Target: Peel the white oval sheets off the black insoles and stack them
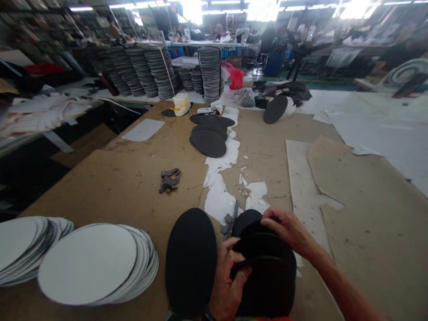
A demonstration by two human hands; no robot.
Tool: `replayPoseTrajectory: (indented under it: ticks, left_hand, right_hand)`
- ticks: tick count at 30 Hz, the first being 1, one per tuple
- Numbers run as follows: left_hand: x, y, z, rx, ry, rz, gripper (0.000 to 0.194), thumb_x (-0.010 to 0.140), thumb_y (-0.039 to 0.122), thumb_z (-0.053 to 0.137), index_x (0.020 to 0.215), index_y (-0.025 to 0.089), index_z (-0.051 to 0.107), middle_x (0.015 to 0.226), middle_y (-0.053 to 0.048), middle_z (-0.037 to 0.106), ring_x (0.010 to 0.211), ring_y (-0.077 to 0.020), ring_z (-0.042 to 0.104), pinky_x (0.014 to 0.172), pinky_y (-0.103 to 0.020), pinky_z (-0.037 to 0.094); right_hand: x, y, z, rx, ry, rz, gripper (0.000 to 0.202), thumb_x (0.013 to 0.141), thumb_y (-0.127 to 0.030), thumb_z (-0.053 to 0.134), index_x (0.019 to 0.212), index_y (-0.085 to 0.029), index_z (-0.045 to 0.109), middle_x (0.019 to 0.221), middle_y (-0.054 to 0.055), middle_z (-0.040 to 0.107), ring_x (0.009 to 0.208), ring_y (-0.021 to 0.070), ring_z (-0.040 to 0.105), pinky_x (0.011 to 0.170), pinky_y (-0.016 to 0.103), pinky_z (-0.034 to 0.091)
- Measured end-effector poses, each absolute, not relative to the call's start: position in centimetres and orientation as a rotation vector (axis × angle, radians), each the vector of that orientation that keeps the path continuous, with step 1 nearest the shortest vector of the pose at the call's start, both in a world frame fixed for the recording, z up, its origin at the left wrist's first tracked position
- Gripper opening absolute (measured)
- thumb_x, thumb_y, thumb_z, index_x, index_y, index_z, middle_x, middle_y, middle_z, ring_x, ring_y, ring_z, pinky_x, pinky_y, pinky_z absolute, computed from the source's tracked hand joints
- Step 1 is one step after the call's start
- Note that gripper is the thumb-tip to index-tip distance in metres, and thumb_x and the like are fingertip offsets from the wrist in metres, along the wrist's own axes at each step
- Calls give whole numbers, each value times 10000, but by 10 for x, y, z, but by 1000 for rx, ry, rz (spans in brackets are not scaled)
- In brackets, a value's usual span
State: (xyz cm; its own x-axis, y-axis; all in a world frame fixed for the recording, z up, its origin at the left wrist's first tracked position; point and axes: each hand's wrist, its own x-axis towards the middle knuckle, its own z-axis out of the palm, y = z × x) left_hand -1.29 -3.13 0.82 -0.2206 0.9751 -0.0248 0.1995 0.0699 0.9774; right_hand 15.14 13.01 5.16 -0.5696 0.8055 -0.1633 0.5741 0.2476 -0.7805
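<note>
Several black oval pieces (264, 285) lie overlapped in a pile at the bottom centre. My left hand (230, 276) grips the left edge of the nearest piece between thumb and fingers. At the far side of the pile, my right hand (281, 225) has its fingers closed at the upper edge of another black oval; the fingertips are partly hidden. A separate black oval (191, 263) lies flat just left of my left hand. Small grey scraps (228, 221) sit beside the pile, near its upper left edge.
White oval pieces (88, 263) are stacked at the lower left. Dark ovals (210, 141) lie farther back on the brown table covering (133, 178), with grey scraps (169, 180) nearer. Torn white paper (219, 196) runs down the middle. Tall stacks (210, 73) stand behind.
</note>
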Motion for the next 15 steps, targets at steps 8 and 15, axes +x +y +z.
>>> replayPoseTrajectory:
  ticks: [8, 15]
  left_hand:
    - [-12, -31, 5, 1263, 1340, 1283, 140, 821, 300, 562, 728, 196, 568, 756, -19, 569, 731, -159, 545, 691, -255, 422]
    - [-15, -32, 11, 1278, 1284, 1297, 179, 845, 330, 529, 734, 192, 555, 761, -16, 533, 727, -148, 518, 680, -244, 385]
  right_hand:
    - [164, 126, 45, -1238, -2113, 1505, 388, 894, -456, 352, 768, -187, 603, 715, 33, 656, 614, 154, 596, 602, 276, 477]
    - [135, 148, -40, -1446, -2547, 706, 305, 785, -249, 578, 1077, -166, 606, 1014, 135, 632, 965, 282, 570, 858, 399, 429]
